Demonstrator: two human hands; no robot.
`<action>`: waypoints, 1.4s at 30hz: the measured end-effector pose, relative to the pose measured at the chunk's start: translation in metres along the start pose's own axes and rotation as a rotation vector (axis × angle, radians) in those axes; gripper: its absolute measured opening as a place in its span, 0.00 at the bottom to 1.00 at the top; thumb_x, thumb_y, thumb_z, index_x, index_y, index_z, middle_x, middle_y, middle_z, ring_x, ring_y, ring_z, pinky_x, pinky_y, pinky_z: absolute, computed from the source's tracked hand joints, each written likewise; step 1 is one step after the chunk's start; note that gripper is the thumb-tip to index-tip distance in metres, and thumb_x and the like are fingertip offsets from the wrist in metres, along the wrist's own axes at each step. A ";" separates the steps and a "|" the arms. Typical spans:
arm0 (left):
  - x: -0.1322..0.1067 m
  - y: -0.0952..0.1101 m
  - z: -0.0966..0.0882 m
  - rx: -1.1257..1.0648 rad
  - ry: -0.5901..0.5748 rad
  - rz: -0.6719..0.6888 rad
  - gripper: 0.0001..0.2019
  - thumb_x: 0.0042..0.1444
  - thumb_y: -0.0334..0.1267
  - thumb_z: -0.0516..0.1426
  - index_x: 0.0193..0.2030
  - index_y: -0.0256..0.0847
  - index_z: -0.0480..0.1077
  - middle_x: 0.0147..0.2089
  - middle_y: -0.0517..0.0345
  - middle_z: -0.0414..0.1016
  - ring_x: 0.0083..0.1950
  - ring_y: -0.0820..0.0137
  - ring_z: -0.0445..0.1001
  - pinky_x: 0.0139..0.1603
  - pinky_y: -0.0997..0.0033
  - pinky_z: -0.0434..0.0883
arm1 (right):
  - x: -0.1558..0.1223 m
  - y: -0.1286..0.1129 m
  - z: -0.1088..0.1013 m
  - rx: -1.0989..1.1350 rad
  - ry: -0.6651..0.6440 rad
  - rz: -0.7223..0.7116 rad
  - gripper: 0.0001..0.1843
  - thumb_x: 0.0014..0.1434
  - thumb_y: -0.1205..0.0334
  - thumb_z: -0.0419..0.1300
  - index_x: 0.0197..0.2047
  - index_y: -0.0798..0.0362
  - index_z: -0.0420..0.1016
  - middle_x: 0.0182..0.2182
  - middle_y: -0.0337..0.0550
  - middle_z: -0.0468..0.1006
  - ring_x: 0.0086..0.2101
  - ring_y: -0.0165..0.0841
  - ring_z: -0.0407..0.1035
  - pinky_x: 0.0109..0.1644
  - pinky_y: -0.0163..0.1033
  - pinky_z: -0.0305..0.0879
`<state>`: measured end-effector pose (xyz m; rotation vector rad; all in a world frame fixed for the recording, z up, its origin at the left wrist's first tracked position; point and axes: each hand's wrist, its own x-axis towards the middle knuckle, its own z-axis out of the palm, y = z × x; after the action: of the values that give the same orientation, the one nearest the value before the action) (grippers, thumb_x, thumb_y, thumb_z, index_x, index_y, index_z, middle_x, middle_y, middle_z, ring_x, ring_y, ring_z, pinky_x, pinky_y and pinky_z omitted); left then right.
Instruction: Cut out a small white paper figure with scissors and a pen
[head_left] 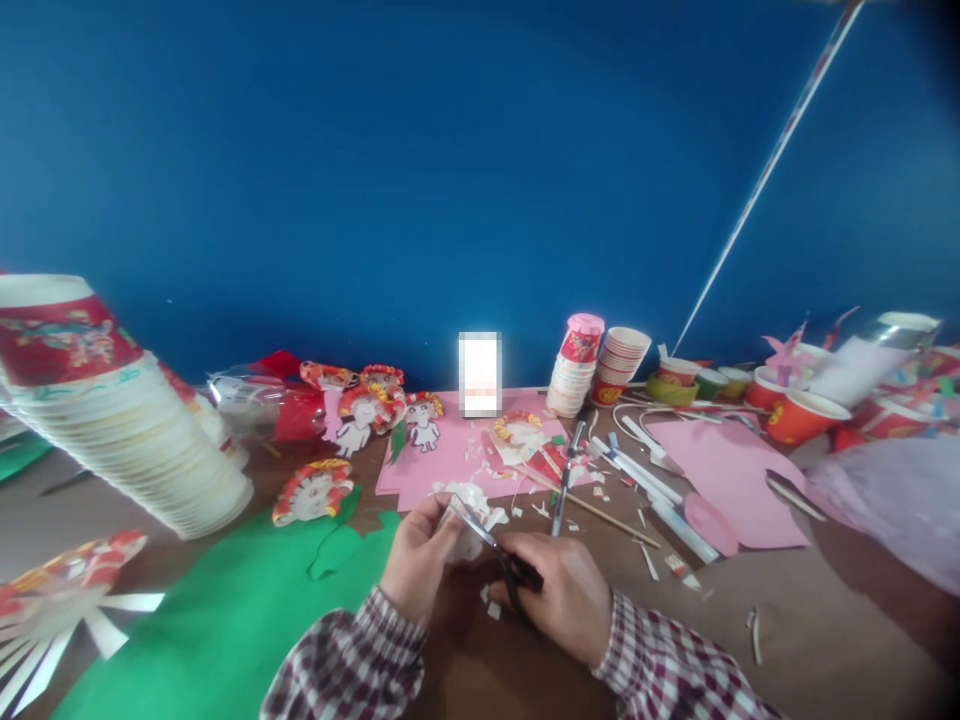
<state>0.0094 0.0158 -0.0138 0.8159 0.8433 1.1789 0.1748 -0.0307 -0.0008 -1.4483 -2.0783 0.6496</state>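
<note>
My right hand [559, 588] is wrapped round the black handles of a pair of scissors [480, 528], whose metal blades point up and left toward my other hand. Between the thumb and fingers of my left hand [424, 555] is a small white piece of paper [463, 545], right at the blades. Most of that piece is hidden by the fingers and the scissors. Just beyond lies a heap of white paper scraps [480, 500] on the edge of a pink sheet [431, 480]. Small white cuttings [491, 600] lie on the brown table below the scissors.
Green paper [225, 610] spreads at the left, beneath a tall leaning stack of paper cups [142, 430]. Paper dolls [424, 425] stand at the back. A craft knife [568, 480], a wooden stick [600, 510], glue sticks [675, 520] and cut cups [806, 415] lie to the right.
</note>
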 end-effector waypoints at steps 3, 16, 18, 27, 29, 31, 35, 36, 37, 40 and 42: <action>0.000 -0.001 0.001 -0.021 -0.006 -0.026 0.11 0.44 0.39 0.63 0.31 0.36 0.68 0.26 0.58 0.73 0.23 0.76 0.69 0.26 0.76 0.67 | 0.000 -0.002 0.000 0.183 0.002 0.004 0.11 0.52 0.57 0.62 0.38 0.52 0.72 0.28 0.39 0.74 0.30 0.32 0.68 0.33 0.32 0.60; -0.013 0.010 0.018 -0.152 0.040 -0.120 0.13 0.42 0.38 0.64 0.29 0.36 0.65 0.22 0.61 0.70 0.21 0.78 0.67 0.22 0.79 0.63 | 0.003 -0.002 0.006 0.427 0.018 -0.060 0.07 0.56 0.61 0.57 0.37 0.55 0.68 0.27 0.38 0.72 0.27 0.28 0.64 0.30 0.30 0.58; -0.013 0.011 0.019 -0.157 0.035 -0.112 0.13 0.43 0.39 0.64 0.28 0.36 0.65 0.22 0.61 0.70 0.21 0.77 0.67 0.23 0.78 0.64 | 0.002 -0.003 0.008 0.436 0.003 -0.073 0.08 0.57 0.59 0.57 0.37 0.55 0.68 0.26 0.37 0.71 0.26 0.28 0.63 0.29 0.30 0.57; -0.013 0.005 0.016 -0.108 0.066 -0.079 0.14 0.39 0.39 0.66 0.29 0.35 0.66 0.23 0.61 0.70 0.22 0.77 0.67 0.25 0.77 0.64 | 0.002 -0.002 0.012 0.400 0.035 -0.069 0.13 0.56 0.54 0.58 0.32 0.56 0.67 0.23 0.35 0.65 0.25 0.27 0.56 0.27 0.31 0.52; -0.013 0.004 0.016 -0.094 0.067 -0.066 0.14 0.39 0.38 0.66 0.29 0.35 0.67 0.24 0.60 0.71 0.23 0.77 0.68 0.26 0.76 0.65 | 0.003 -0.003 0.012 0.419 0.025 -0.082 0.12 0.56 0.55 0.58 0.32 0.56 0.67 0.24 0.35 0.64 0.25 0.27 0.55 0.28 0.31 0.52; -0.013 0.004 0.016 -0.076 0.060 -0.051 0.14 0.39 0.38 0.66 0.28 0.34 0.67 0.24 0.59 0.72 0.24 0.76 0.68 0.26 0.76 0.65 | 0.003 -0.005 0.011 0.441 0.016 -0.091 0.12 0.56 0.55 0.58 0.33 0.56 0.67 0.25 0.36 0.65 0.26 0.27 0.56 0.28 0.31 0.52; -0.013 0.005 0.016 -0.064 0.056 -0.056 0.15 0.38 0.39 0.66 0.28 0.34 0.67 0.24 0.59 0.72 0.23 0.76 0.67 0.25 0.76 0.65 | 0.003 -0.007 0.010 0.486 0.016 -0.086 0.12 0.56 0.54 0.58 0.35 0.56 0.68 0.25 0.36 0.65 0.26 0.28 0.56 0.28 0.31 0.53; -0.013 0.004 0.016 -0.066 0.057 -0.061 0.15 0.38 0.39 0.66 0.28 0.34 0.67 0.23 0.59 0.72 0.23 0.76 0.67 0.25 0.76 0.65 | 0.003 -0.007 0.010 0.506 0.016 -0.086 0.13 0.56 0.53 0.58 0.37 0.56 0.69 0.26 0.36 0.66 0.26 0.28 0.57 0.29 0.31 0.54; -0.012 0.004 0.016 -0.070 0.061 -0.064 0.15 0.38 0.39 0.66 0.28 0.34 0.67 0.23 0.59 0.72 0.22 0.76 0.67 0.25 0.76 0.65 | 0.003 -0.007 0.010 0.527 0.013 -0.087 0.14 0.56 0.53 0.58 0.38 0.56 0.69 0.27 0.37 0.67 0.27 0.29 0.59 0.30 0.31 0.55; -0.013 0.004 0.016 -0.084 0.079 -0.071 0.16 0.37 0.39 0.67 0.28 0.35 0.66 0.23 0.60 0.72 0.22 0.77 0.67 0.24 0.77 0.65 | 0.004 -0.007 0.011 0.579 0.001 -0.086 0.16 0.55 0.52 0.58 0.41 0.55 0.69 0.29 0.38 0.69 0.29 0.31 0.61 0.33 0.32 0.58; -0.013 0.004 0.017 -0.086 0.078 -0.075 0.16 0.37 0.39 0.67 0.28 0.35 0.66 0.23 0.60 0.73 0.22 0.77 0.68 0.24 0.77 0.65 | 0.004 -0.007 0.012 0.611 -0.009 -0.080 0.18 0.55 0.51 0.59 0.42 0.55 0.70 0.29 0.39 0.69 0.30 0.31 0.62 0.34 0.32 0.59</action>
<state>0.0203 0.0019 -0.0004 0.6657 0.8739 1.1784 0.1613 -0.0298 -0.0046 -1.0049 -1.7119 1.1336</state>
